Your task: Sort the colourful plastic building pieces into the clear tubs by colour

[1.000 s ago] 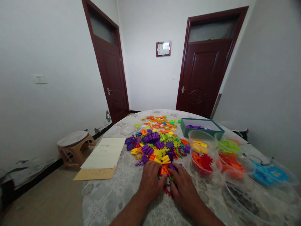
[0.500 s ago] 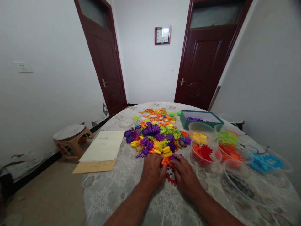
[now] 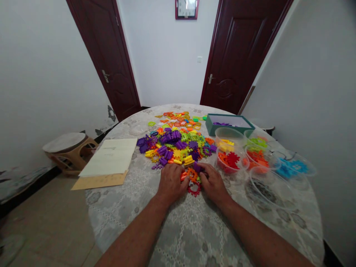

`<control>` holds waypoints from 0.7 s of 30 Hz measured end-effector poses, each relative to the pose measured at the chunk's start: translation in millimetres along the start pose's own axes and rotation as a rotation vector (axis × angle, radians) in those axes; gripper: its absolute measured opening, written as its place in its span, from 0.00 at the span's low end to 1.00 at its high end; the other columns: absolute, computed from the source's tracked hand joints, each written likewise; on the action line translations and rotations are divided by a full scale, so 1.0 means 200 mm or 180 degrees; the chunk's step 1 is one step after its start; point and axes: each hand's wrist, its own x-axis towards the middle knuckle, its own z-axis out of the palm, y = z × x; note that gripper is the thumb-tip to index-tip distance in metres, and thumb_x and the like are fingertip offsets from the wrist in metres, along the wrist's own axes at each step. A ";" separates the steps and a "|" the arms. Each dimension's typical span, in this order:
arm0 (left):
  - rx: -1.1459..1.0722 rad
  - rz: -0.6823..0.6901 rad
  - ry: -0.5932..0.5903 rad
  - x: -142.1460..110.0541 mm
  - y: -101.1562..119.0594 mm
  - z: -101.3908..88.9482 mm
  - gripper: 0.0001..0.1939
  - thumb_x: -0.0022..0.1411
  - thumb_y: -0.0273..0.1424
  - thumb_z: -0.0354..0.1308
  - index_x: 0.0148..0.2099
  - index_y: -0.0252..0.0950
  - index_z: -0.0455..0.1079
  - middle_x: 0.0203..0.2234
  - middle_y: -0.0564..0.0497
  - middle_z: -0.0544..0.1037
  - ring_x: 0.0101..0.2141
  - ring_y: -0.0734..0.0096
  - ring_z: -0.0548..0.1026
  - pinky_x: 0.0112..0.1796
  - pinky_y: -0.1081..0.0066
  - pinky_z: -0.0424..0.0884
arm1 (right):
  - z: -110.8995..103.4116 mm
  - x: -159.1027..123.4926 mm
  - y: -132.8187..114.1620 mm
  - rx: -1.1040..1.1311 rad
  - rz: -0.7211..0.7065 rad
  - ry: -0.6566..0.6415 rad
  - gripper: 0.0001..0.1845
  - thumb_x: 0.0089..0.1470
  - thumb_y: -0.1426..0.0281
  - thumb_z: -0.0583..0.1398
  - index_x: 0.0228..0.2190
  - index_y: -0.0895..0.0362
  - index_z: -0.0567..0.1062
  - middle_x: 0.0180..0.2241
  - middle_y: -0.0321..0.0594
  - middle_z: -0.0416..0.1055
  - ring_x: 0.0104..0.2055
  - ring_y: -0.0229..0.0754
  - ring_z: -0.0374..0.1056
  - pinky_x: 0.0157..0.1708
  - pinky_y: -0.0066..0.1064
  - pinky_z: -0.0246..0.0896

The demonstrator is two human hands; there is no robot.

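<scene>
At the near edge of a heap of toothed plastic building pieces, my two hands rest on the table. My left hand is curled, with an orange plastic piece between its thumb and fingers. The fingers of my right hand are bent around a purple plastic piece, partly hidden by them. Between the hands lie an orange gear-shaped piece and, closer to me, a red toothed ring.
To the right stand clear plastic tubs with red pieces, orange pieces, blue pieces and dark pieces. A green box is behind them. Paper sheets lie at left, beside a stool off the table.
The camera has tipped downward, so the whole scene sits higher. My hands are slightly farther apart, and more of the orange gear piece and red ring shows between them.
</scene>
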 end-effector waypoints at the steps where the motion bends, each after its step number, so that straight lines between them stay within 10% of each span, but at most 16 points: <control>1: -0.0003 0.0028 -0.0016 0.00 0.00 0.00 0.11 0.65 0.38 0.63 0.47 0.38 0.75 0.42 0.44 0.78 0.47 0.52 0.73 0.51 0.52 0.68 | 0.00 0.00 0.00 0.0044 -0.0013 -0.0017 0.23 0.61 0.75 0.55 0.56 0.53 0.77 0.54 0.45 0.76 0.56 0.48 0.73 0.59 0.44 0.68; 21: -0.0197 0.0122 -0.0092 0.01 -0.02 -0.05 0.07 0.60 0.24 0.57 0.40 0.38 0.72 0.39 0.45 0.77 0.45 0.55 0.73 0.51 0.54 0.69 | -0.07 0.04 -0.04 0.0181 0.0583 0.0178 0.18 0.61 0.69 0.58 0.50 0.53 0.79 0.47 0.42 0.81 0.48 0.48 0.76 0.52 0.40 0.68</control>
